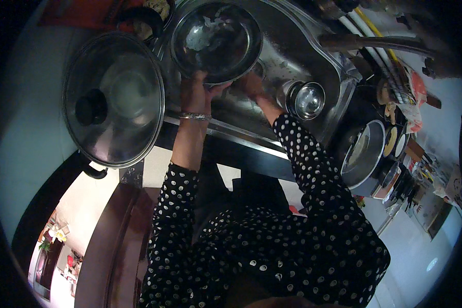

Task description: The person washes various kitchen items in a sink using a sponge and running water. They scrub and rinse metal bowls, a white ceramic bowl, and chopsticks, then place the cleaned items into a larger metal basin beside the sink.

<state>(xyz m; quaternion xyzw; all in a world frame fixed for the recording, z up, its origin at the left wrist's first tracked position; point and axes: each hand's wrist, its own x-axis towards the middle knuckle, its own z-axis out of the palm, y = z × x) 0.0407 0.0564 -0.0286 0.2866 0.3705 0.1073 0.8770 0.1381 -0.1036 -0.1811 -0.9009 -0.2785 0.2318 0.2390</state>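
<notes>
A round, shiny metal basin (219, 42) is tilted over the stainless steel sink (231, 119). My left hand (200, 86), with a bracelet at the wrist, grips the basin's near rim, thumb over the edge and fingers underneath. Blurred and partly hidden by the basin, my right hand (250, 84) is low at its near right edge; whether it holds anything is not visible. Wet patches or suds show inside the basin. To the right of my right hand, small stacked metal bowls (310, 101) lie tipped in the sink.
Left of the sink stands a pot with a large glass lid (115, 100) and a black knob (91, 107). Another dark pan (150, 23) sits at the upper left. On the right are a wide metal bowl (364, 154), chopsticks or utensils (427, 169) and pipes (369, 46).
</notes>
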